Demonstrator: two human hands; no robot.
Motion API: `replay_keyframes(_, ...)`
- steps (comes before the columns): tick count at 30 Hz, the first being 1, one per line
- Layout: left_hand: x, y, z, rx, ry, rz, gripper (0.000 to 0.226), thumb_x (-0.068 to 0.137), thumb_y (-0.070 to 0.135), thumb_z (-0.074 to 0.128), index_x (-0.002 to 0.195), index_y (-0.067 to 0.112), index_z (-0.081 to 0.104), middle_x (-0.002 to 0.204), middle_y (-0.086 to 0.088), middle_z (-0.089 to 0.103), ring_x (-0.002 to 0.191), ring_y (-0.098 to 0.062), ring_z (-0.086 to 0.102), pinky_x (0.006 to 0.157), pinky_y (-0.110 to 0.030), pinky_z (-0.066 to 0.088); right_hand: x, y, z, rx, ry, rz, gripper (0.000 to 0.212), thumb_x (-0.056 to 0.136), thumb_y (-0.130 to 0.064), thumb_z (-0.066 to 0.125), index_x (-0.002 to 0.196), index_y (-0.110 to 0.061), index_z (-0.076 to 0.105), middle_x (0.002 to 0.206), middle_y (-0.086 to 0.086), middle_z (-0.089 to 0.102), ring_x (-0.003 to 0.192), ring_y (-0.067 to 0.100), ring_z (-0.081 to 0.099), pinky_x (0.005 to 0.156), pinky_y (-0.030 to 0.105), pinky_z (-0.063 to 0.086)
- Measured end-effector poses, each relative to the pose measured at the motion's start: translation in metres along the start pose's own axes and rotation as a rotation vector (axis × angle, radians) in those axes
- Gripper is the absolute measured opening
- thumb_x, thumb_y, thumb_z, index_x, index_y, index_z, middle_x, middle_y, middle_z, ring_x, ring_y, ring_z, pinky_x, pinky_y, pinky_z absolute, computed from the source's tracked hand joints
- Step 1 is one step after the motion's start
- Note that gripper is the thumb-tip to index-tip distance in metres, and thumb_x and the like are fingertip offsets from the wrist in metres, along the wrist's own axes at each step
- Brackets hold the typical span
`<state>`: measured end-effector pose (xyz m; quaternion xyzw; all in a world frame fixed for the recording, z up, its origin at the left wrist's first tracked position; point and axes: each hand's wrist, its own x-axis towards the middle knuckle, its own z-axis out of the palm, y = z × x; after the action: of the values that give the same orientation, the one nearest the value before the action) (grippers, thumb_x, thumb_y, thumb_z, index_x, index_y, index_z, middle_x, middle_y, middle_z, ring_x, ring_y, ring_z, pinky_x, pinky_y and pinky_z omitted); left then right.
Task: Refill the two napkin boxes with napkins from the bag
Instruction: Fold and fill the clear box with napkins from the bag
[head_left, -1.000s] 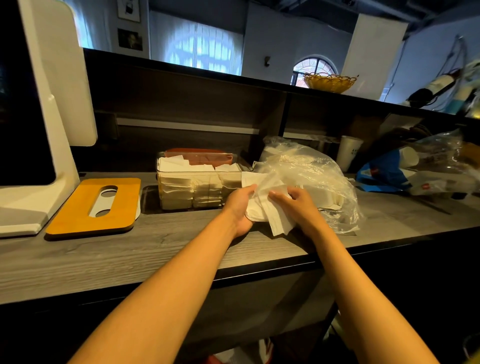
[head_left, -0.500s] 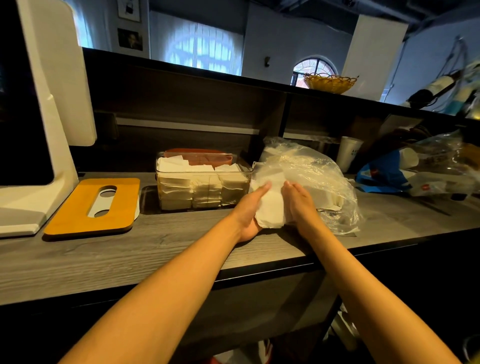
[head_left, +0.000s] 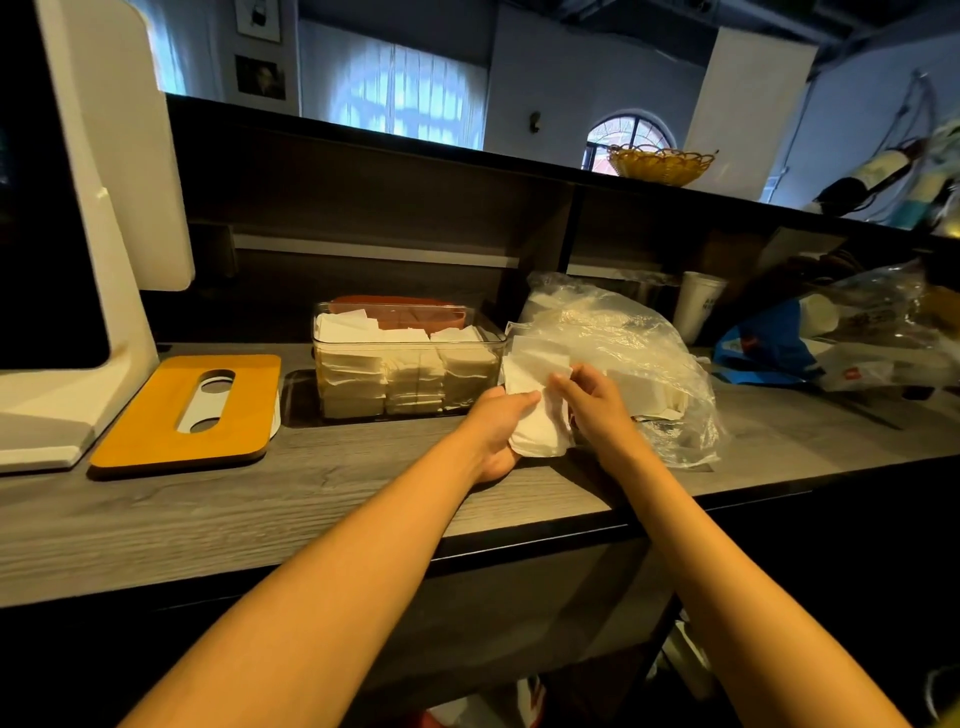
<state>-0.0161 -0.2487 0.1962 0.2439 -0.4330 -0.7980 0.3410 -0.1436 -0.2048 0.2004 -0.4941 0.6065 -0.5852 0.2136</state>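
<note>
Two bare hands hold a wad of white napkins (head_left: 537, 415) just above the grey wood-grain table (head_left: 260, 509), near its middle and a little back from the front edge. The left hand (head_left: 496, 434) cups the wad from below and from the left, its grip curled around the paper; the right hand (head_left: 597, 400) pinches the wad's upper right side, fingertips (head_left: 563, 378) clamped on the top sheets. Directly behind and to the right of the hands, a crumpled clear plastic bag (head_left: 623, 353) lies on the table with more white napkins visible through it. Just left of the wad stands a clear napkin box (head_left: 408, 364), lid off, packed with stacked napkins to the rim; a reddish-brown object (head_left: 400, 309) sits behind it toward the back edge, partly hidden. Further left, an orange lid with an oval slot (head_left: 192, 410) lies flat on the table, a white piece showing beneath it. At the left end stands a white monitor stand (head_left: 104, 208). Toward the right end sit a white paper cup (head_left: 698, 306) and a blue package (head_left: 769, 343) among clutter under clear plastic. A yellow wicker basket (head_left: 660, 163) rests on the upper ledge.
</note>
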Motion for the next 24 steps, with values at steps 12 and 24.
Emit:
replay_keyframes(12, -0.011, 0.013, -0.007, 0.548, 0.012, 0.196, 0.043, 0.095, 0.005, 0.055, 0.136, 0.018, 0.049, 0.12, -0.005, 0.063, 0.099, -0.017, 0.063, 0.076, -0.03, 0.054, -0.004, -0.001, -0.006, 0.128, -0.056, 0.044, 0.017, 0.089, -0.008, 0.066, 0.104, -0.015, 0.066, 0.105, 0.009, 0.072, 0.1, 0.026, 0.07, 0.088, 0.044, 0.057)
replay_keyframes(24, -0.027, 0.015, -0.015, 0.54, 0.388, 0.622, 0.02, 0.087, 0.014, 0.071, 0.103, 0.004, 0.063, 0.1, -0.022, 0.065, 0.095, -0.037, 0.063, 0.082, -0.05, 0.054, -0.023, -0.01, 0.0, 0.039, 0.028, -0.009, 0.031, 0.088, -0.009, 0.069, 0.118, -0.004, 0.064, 0.109, 0.008, 0.071, 0.097, 0.018, 0.069, 0.078, 0.026, 0.058)
